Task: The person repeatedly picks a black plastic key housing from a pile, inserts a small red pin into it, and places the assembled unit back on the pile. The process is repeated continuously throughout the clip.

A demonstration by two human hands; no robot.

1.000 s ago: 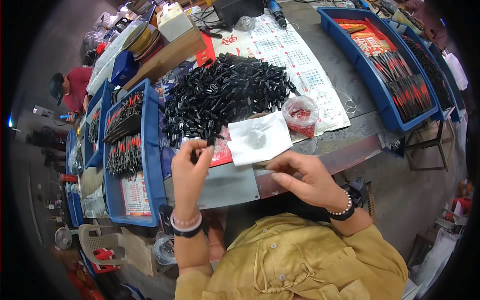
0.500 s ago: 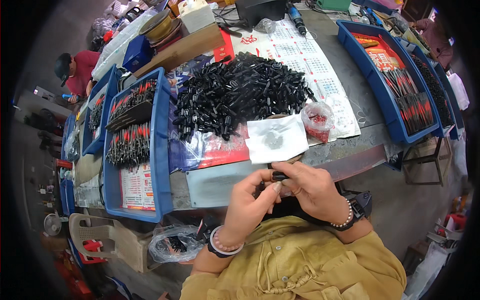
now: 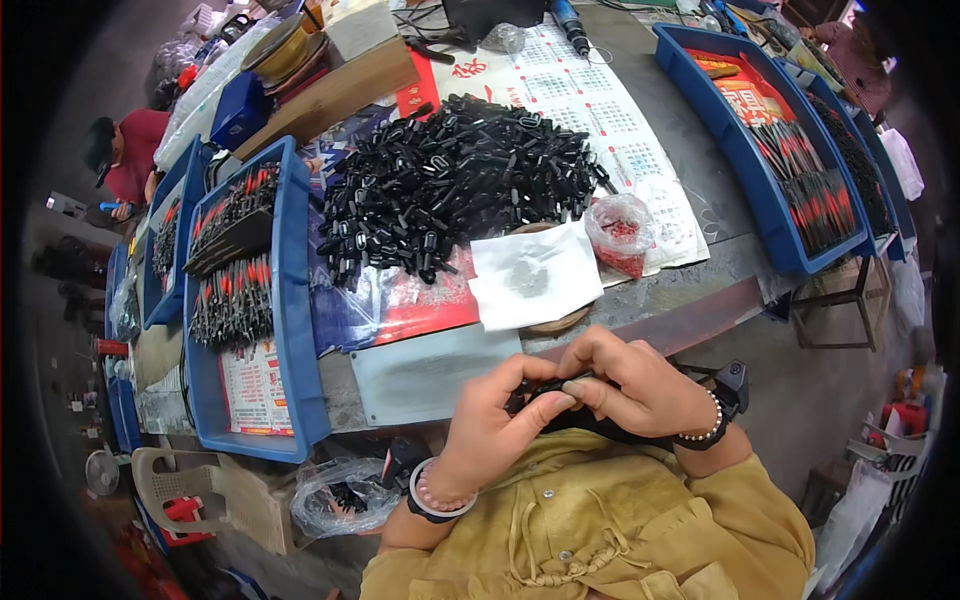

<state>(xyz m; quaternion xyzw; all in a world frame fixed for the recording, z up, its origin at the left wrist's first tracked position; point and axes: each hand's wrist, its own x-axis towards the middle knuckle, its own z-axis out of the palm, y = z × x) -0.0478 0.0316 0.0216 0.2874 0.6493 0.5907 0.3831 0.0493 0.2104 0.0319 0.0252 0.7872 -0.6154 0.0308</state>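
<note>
Just off the table's front edge, my two hands meet with bent fingers over a small black plastic part [image 3: 548,384]. My left hand [image 3: 500,410] pinches it between thumb and curled fingers, and some dark bits show under those fingers. My right hand [image 3: 628,388] grips the other side, its thumb and fingertips touching the left thumb. Most of the part is covered by fingers, so its exact shape cannot be made out. Beyond the hands lies a large pile of similar black parts [image 3: 460,185]. Nearer are a white paper sheet [image 3: 535,275] and a clear bag of small red pieces [image 3: 620,235].
A grey plate [image 3: 430,375] lies at the table's front edge. Blue trays [image 3: 313,340] holding black-and-red pieces stand at left, with another blue tray [image 3: 720,140] at right. A plastic chair [image 3: 160,490] and a clear bag [image 3: 345,500] sit lower left. Another person [image 3: 135,155] works far left.
The view has shifted a little, so the table's things sit farther left. My fingers have turned and closed more over the black part, which shows less now.
</note>
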